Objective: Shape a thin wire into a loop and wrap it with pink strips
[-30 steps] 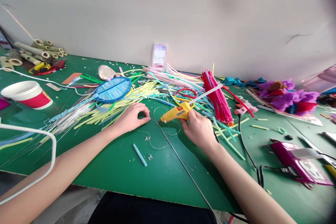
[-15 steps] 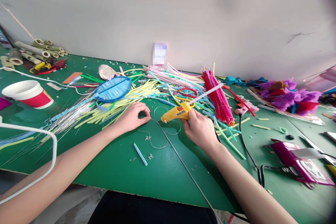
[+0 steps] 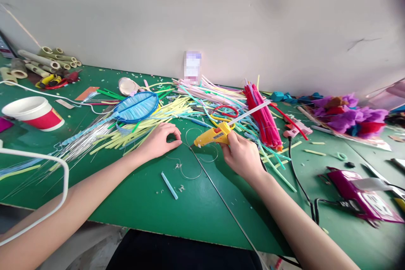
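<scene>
My right hand [image 3: 242, 154] grips a yellow hot glue gun [image 3: 213, 135] with a clear glue stick [image 3: 249, 112] in its back. The gun's nozzle points left, at the upper end of a long thin metal rod [image 3: 221, 194] that slants down past the table's front edge. My left hand [image 3: 163, 139] is closed, thumb and forefinger pinched at a thin wire [image 3: 193, 178]. This wire bends into loops around the rod's tip; the exact pinch point is hard to see. A short light-blue piece [image 3: 169, 185] lies on the table below, among small clear scraps.
Behind my hands lie yellow pipe cleaners [image 3: 171, 114], a bundle of red ones [image 3: 262, 118] and a blue fan-shaped piece [image 3: 136, 107]. A paper cup [image 3: 34, 112] and bamboo tubes [image 3: 47, 61] stand left. A magenta power strip [image 3: 363, 196] and black cable [image 3: 294, 168] lie right.
</scene>
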The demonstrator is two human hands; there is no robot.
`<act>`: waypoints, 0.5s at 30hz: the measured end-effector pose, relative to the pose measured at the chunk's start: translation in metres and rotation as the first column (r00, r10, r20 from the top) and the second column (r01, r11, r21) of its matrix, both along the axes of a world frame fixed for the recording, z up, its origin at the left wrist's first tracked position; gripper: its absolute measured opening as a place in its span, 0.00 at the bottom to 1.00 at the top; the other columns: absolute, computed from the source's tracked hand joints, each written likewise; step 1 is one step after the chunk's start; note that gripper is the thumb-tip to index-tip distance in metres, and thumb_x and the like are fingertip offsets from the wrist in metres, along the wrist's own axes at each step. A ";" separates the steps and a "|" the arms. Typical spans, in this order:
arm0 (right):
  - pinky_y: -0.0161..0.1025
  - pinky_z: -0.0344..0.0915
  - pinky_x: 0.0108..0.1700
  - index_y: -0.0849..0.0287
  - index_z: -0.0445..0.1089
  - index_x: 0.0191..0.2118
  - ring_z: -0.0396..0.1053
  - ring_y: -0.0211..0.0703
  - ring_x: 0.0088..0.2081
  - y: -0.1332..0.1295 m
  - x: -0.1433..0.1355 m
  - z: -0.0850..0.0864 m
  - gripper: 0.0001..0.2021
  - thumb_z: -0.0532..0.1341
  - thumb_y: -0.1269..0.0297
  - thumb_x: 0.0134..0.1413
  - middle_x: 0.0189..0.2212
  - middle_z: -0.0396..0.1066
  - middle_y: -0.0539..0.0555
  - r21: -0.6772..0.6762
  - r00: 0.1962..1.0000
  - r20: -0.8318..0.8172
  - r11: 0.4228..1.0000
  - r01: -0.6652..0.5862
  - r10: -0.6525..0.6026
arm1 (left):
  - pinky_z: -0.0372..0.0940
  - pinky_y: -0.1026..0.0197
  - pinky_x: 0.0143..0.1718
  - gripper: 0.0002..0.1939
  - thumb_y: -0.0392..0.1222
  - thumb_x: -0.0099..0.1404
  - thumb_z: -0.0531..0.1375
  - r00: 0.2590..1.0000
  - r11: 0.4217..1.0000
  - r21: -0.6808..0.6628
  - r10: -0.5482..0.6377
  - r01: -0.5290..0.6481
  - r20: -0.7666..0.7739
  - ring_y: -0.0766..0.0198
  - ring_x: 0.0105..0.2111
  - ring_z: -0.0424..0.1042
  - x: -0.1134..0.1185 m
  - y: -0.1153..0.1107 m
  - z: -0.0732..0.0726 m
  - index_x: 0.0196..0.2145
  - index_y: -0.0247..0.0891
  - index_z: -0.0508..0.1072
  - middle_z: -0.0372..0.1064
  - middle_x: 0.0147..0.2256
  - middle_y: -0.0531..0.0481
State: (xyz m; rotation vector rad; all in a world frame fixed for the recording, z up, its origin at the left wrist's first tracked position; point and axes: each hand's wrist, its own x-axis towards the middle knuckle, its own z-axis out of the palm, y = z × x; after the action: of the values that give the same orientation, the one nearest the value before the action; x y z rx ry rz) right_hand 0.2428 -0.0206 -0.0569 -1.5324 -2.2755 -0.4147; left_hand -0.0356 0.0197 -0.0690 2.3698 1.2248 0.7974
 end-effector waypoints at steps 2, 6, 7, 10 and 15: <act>0.39 0.47 0.24 0.60 0.64 0.34 0.70 0.44 0.27 0.000 0.001 0.000 0.03 0.54 0.69 0.57 0.28 0.73 0.55 -0.007 1.000 0.000 1.000 -0.003 0.003 | 0.62 0.47 0.52 0.06 0.40 0.62 0.64 1.000 1.000 -0.002 0.002 -0.002 0.001 0.52 0.47 0.72 0.000 0.000 0.000 0.28 0.41 0.71 0.77 0.40 0.49; 0.38 0.47 0.25 0.60 0.65 0.35 0.69 0.44 0.28 -0.001 0.002 0.001 0.04 0.54 0.68 0.57 0.29 0.73 0.56 -0.025 1.000 0.000 0.999 -0.020 0.020 | 0.62 0.47 0.52 0.06 0.41 0.62 0.64 1.000 1.000 -0.006 0.005 -0.005 0.002 0.52 0.47 0.72 0.000 -0.001 0.002 0.28 0.41 0.71 0.77 0.39 0.49; 0.38 0.47 0.25 0.60 0.65 0.35 0.70 0.44 0.28 -0.001 0.003 0.001 0.04 0.54 0.68 0.58 0.29 0.73 0.56 -0.026 1.000 0.000 0.999 -0.023 0.023 | 0.62 0.47 0.52 0.06 0.41 0.62 0.64 1.000 1.000 -0.008 0.005 -0.005 0.002 0.52 0.47 0.72 0.001 -0.001 0.002 0.28 0.41 0.72 0.77 0.39 0.49; 0.38 0.48 0.25 0.60 0.65 0.36 0.70 0.44 0.29 -0.001 0.003 0.002 0.04 0.54 0.68 0.58 0.30 0.74 0.56 -0.023 1.000 0.001 0.999 -0.023 0.023 | 0.62 0.47 0.52 0.06 0.42 0.62 0.64 1.000 1.000 -0.011 0.007 -0.007 0.003 0.52 0.46 0.72 0.001 -0.002 0.004 0.28 0.41 0.72 0.77 0.39 0.49; 0.38 0.49 0.26 0.60 0.65 0.36 0.70 0.44 0.29 -0.002 0.005 0.003 0.04 0.54 0.68 0.57 0.29 0.73 0.55 -0.033 1.000 0.003 0.999 -0.013 0.013 | 0.62 0.47 0.52 0.06 0.42 0.61 0.63 1.000 1.000 -0.017 0.006 -0.006 0.006 0.52 0.46 0.72 0.002 -0.003 0.006 0.28 0.42 0.71 0.77 0.39 0.49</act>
State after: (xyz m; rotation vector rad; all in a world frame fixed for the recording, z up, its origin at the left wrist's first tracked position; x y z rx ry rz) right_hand 0.2475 -0.0222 -0.0534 -1.5331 -2.3045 -0.3790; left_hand -0.0336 0.0170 -0.0632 2.3498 1.2315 0.7925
